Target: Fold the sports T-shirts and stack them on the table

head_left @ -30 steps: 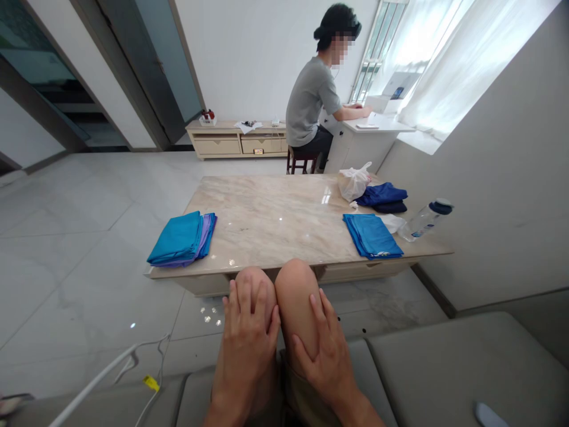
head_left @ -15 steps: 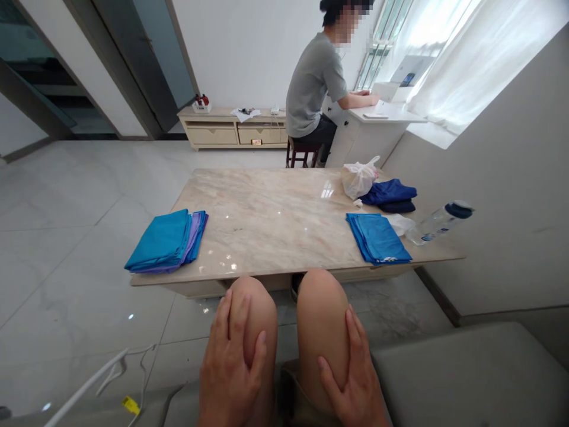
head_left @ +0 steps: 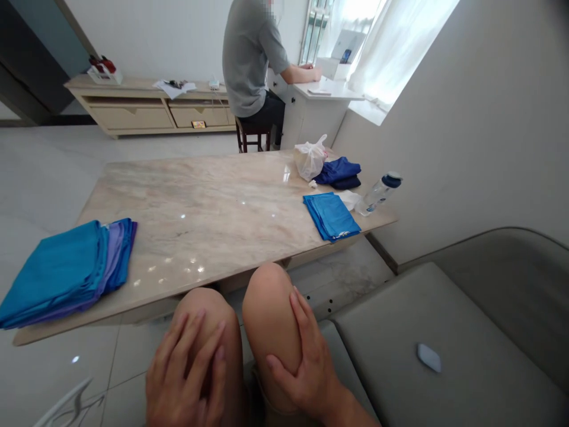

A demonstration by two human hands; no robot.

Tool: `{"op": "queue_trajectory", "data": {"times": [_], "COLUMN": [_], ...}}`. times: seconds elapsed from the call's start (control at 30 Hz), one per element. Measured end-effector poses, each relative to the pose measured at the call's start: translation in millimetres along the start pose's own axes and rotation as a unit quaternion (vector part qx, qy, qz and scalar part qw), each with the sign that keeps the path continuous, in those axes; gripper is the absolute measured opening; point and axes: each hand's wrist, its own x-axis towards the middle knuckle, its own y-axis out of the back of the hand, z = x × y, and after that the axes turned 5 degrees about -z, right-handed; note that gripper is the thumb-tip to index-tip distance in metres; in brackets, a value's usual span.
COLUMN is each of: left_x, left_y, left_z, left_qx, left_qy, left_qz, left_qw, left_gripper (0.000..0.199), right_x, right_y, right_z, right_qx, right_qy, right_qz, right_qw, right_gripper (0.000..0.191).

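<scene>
My left hand [head_left: 186, 367] rests on my left knee [head_left: 207, 302], its fingers stretched out and slightly apart. Across my right knee [head_left: 271, 296] lies my right hand [head_left: 306, 356], thumb on one side and fingers on the other, holding no object. In front of my knees stands a low marble-patterned table [head_left: 204, 201]. On its left end is a stack of folded teal, blue and purple cloths [head_left: 66, 261]. A folded blue cloth [head_left: 332, 216] with a white mark lies toward the right end.
Behind the blue cloth sit a white plastic bag [head_left: 310, 159], dark blue folded fabric [head_left: 338, 172] and a clear bottle [head_left: 377, 194]. A small pale case [head_left: 429, 357] lies on the grey sofa [head_left: 400, 320]. Across the room a person [head_left: 251, 56] sits at a white desk [head_left: 329, 89].
My view has swung to the right, so the table and cloths sit further left and more of the sofa shows. My left fingers have shifted on the knee; my right hand stays put.
</scene>
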Motion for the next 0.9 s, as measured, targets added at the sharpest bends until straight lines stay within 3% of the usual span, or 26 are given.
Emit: {"op": "queue_trajectory", "data": {"times": [0.27,0.9], "left_x": [-1,-13], "left_y": [4.8,20.6], "left_z": [8,4], "left_qx": [0.033,0.039], "left_qy": [0.024,0.076], "left_qz": [0.015,0.026], "left_qw": [0.999,0.996], "left_gripper": [0.045,0.047], "right_x": [-4,-7], "right_y": [-9,-3], "right_z": [6,18], "right_qx": [0.002,-0.007], "right_qy": [0.007,-0.018], "right_qz": [0.024,0.038], "right_qw": [1.000,0.999], "right_gripper": [0.097,0.091]}}
